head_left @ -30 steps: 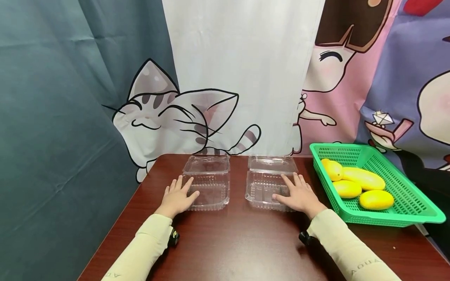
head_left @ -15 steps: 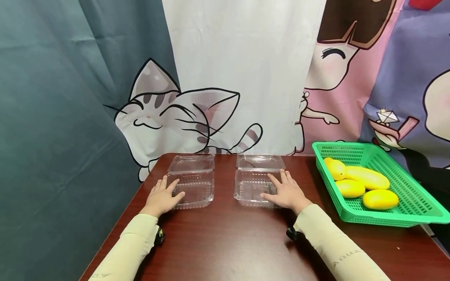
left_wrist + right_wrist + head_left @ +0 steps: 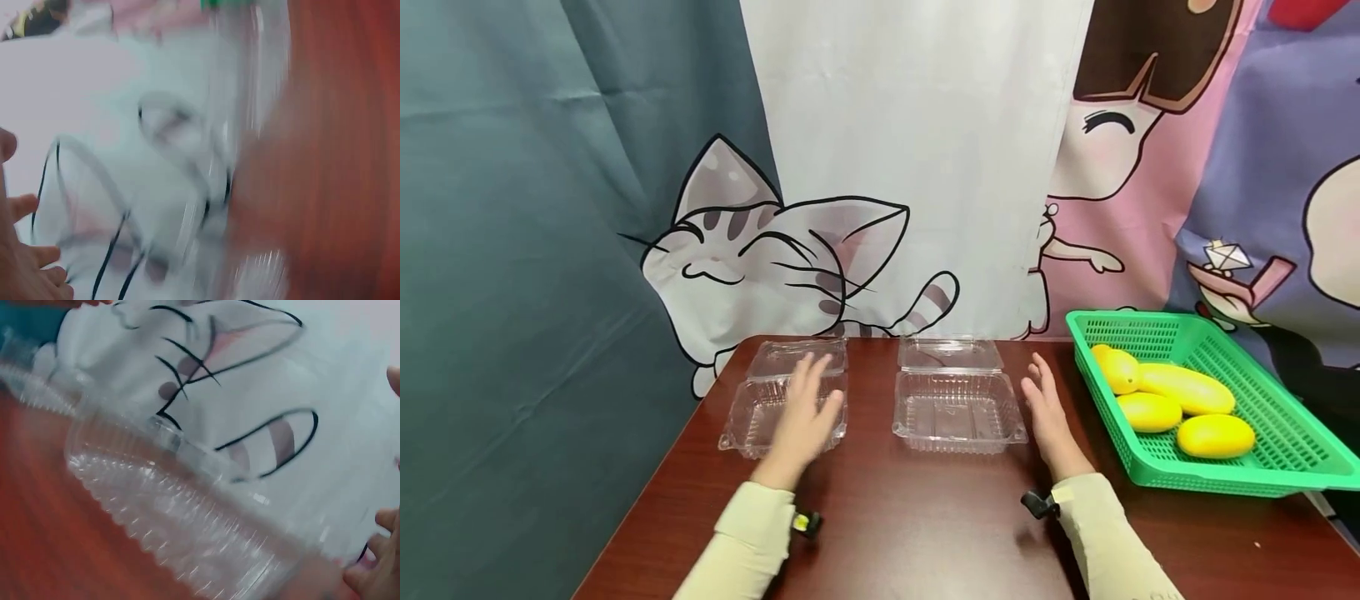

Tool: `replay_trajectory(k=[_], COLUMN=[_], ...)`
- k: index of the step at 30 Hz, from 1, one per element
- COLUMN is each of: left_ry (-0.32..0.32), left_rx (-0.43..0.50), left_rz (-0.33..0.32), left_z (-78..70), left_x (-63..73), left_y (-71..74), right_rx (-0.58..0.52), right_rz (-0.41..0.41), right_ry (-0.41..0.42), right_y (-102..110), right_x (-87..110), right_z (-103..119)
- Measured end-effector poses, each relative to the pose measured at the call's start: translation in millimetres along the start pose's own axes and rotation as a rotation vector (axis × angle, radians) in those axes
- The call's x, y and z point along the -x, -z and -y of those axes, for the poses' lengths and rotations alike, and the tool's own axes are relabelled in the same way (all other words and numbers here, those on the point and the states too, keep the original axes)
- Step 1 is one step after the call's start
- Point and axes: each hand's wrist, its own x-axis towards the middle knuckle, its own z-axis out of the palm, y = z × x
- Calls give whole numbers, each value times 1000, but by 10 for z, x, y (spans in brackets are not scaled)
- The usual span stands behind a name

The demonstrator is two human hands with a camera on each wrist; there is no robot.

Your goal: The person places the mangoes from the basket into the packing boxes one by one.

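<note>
Right grip (image 3: 1048,417) newly beside right container (image 3: 957,414)

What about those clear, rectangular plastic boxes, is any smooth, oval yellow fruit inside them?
No, the yellow fruits in view all lie in the green plastic basket, to the right of both boxes.

no text can be read; the faint lettering (image 3: 1165,596) on the right sleeve (image 3: 1105,533) is cut off.

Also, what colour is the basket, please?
The basket is green; it shows best in the head view.
</note>
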Motion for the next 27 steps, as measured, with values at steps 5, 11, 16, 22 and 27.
replay_trajectory(k=[5,11,16,22,27], left_ry=[-15,140,203,162,175], left_rx=[291,463,641,696,697], left_rz=[25,41,60,98,87], left_z=[-394,-312,-174,-104,-85], left_x=[34,2,41,86,130], left_y=[-618,-1106,-1263,-1337,-1352], right_rx=[-326,-398,-366,-241,-179], right_rz=[26,81,110,137,136], right_ry=[-54,-26,-24,36,45], right_y=[0,-90,-189,-249,-254], right_x=[60,60,100,134,159], right_z=[-176,-243,-293,-301,-296])
